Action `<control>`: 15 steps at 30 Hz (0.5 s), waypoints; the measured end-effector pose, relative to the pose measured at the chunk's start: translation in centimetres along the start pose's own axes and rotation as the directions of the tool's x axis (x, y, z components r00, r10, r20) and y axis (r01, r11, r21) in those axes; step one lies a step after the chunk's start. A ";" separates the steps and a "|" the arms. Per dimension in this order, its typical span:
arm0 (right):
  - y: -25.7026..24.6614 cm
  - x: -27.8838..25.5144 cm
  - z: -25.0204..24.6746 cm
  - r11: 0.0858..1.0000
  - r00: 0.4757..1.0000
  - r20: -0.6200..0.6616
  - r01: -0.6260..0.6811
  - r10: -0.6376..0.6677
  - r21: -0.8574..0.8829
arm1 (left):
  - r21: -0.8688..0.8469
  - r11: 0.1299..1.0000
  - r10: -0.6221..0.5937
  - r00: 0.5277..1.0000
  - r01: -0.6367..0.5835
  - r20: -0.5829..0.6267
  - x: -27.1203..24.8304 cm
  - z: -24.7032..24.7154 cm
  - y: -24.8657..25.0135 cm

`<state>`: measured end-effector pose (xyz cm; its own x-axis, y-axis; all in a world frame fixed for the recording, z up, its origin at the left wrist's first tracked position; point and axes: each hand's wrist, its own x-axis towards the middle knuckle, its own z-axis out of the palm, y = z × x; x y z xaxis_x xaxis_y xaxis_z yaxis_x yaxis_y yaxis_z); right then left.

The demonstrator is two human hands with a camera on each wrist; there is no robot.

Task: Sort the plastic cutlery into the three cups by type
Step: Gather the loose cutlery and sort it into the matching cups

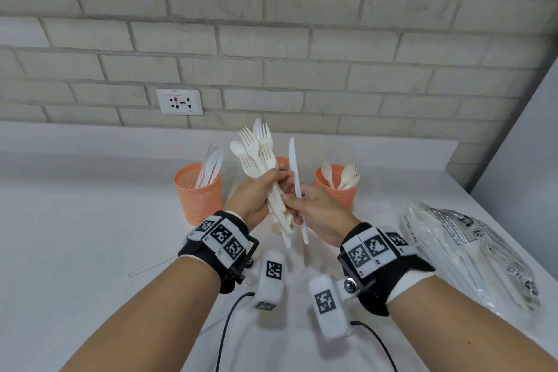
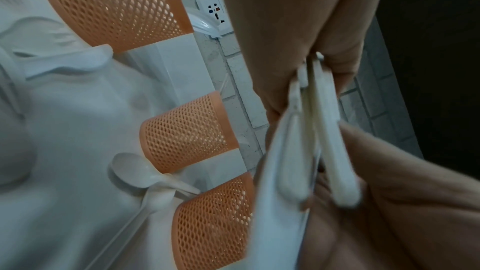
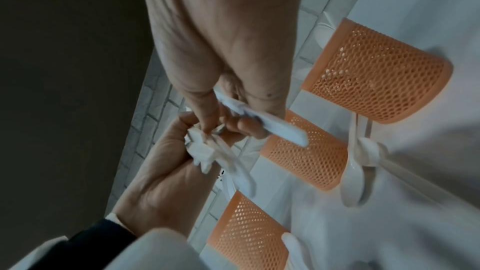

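Observation:
My left hand (image 1: 259, 190) grips a bundle of white plastic cutlery (image 1: 256, 154), forks and a spoon fanned upward, above the counter. Its handles (image 2: 335, 151) show in the left wrist view. My right hand (image 1: 305, 202) pinches a single white knife (image 1: 294, 166), held upright just right of the bundle; the knife (image 3: 265, 121) also shows in the right wrist view. Three orange mesh cups stand behind: the left cup (image 1: 197, 193) holds knives, the right cup (image 1: 338, 187) holds spoons, and the middle cup (image 1: 282, 161) is mostly hidden by the bundle.
A clear plastic bag of cutlery (image 1: 471, 248) lies at the right of the white counter (image 1: 90, 220). A loose utensil (image 1: 151, 266) lies under my left wrist, and loose spoons (image 2: 137, 169) lie near the cups. A brick wall with a socket (image 1: 179, 101) stands behind.

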<state>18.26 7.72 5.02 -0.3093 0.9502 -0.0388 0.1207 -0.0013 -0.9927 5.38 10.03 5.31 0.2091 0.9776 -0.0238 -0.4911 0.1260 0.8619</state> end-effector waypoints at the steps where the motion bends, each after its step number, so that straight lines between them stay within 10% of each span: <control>1: 0.1 0.1 0.1 1.000 1.000 0.001 -0.004 0.004 0.020 | -0.007 1.000 -0.004 1.000 0.004 -0.004 0.0 0.0 0.1; 8: 0.2 -0.1 0.5 0.996 0.998 -0.036 -0.058 0.061 0.074 | -0.053 0.999 0.004 1.000 -0.005 -0.031 -0.1 -0.4 0.1; 15: -0.1 0.3 1.3 0.972 0.968 -0.159 0.171 -0.197 -0.160 | 0.032 0.999 -0.005 0.999 0.006 -0.050 -0.5 -0.1 0.1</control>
<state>16.91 7.63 4.91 -0.1733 0.9691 0.1758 0.2151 0.2114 -0.9534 5.12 9.60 5.31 0.1694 0.9841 -0.0530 -0.4628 0.1269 0.8773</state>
